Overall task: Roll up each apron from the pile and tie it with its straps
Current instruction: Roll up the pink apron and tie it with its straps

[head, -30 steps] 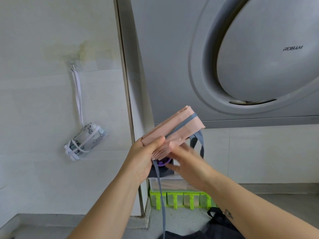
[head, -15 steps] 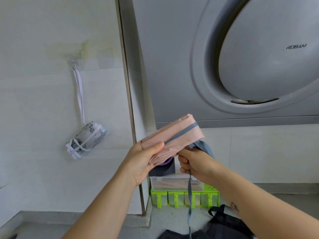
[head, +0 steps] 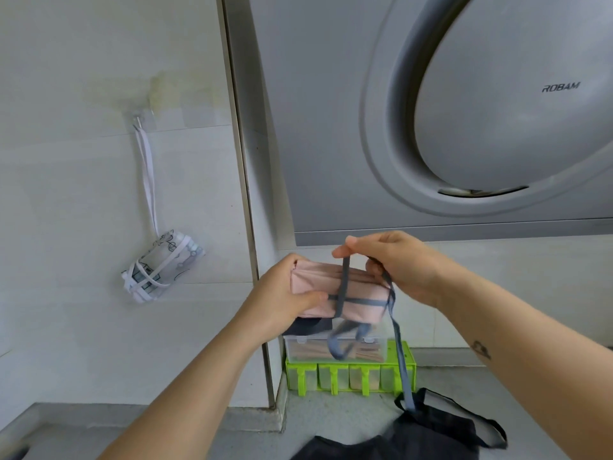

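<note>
A rolled pink apron (head: 358, 293) is held level in front of me, with grey straps crossing over it. My left hand (head: 285, 298) grips its left end, thumb pressed on the lengthwise strap. My right hand (head: 394, 263) pinches the grey strap (head: 343, 280) above the roll and draws it across; another length of strap hangs down from the roll's right end. A black apron (head: 428, 436) lies on the counter below. A white patterned apron (head: 162, 265), rolled and tied, hangs by its strap from a wall hook.
A grey range hood (head: 481, 111) fills the upper right. A clear lidded box (head: 335, 348) sits on a green rack (head: 351, 376) against the wall, just under the roll. The grey counter (head: 331, 423) runs along the bottom, with white tiled wall at left.
The roll has turned from tilted to level and dropped lower. My right hand has moved from under the roll to above it, bringing the strap across the roll.
</note>
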